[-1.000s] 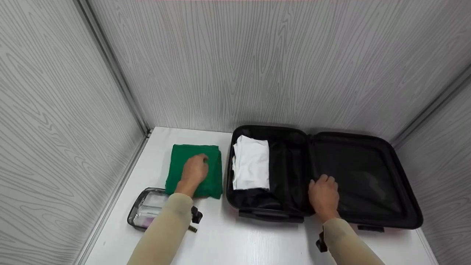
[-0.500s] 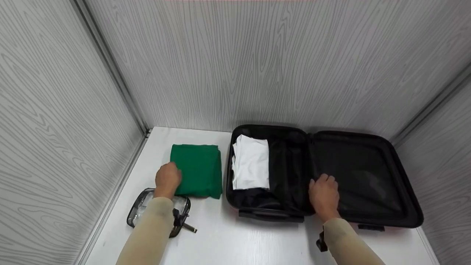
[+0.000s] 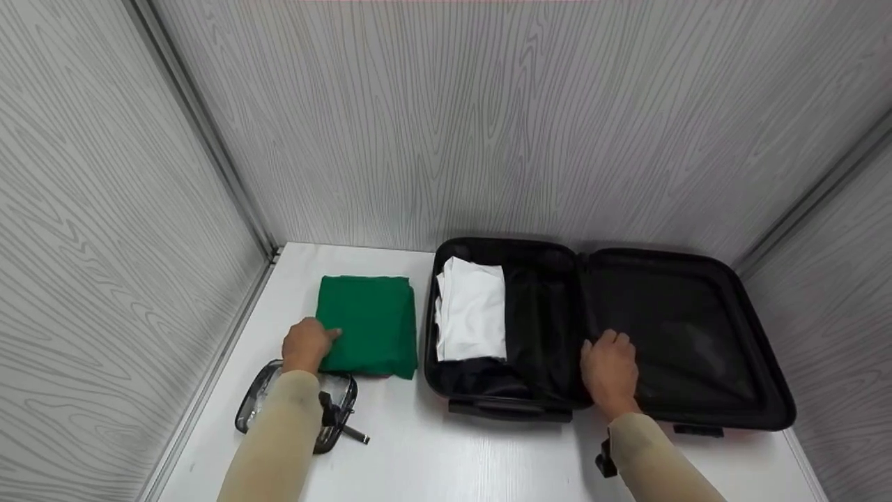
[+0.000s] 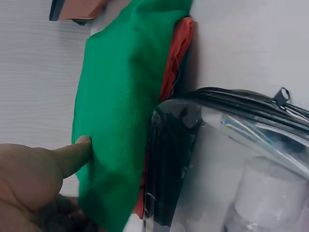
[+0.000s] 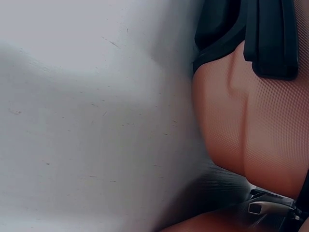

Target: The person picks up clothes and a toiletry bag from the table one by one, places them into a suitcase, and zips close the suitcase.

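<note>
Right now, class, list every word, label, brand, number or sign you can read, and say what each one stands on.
None: no readable text shows on the open suitcase, the folded green cloth, the folded white cloth or the clear zip pouch.

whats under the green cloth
Under the green cloth, a strip of red fabric shows along one edge in the left wrist view. The rest underneath is covered, so I can't tell more.

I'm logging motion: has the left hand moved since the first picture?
Yes: left hand shifted left, away from the suitcase, to the left edge of the green cloth.
</note>
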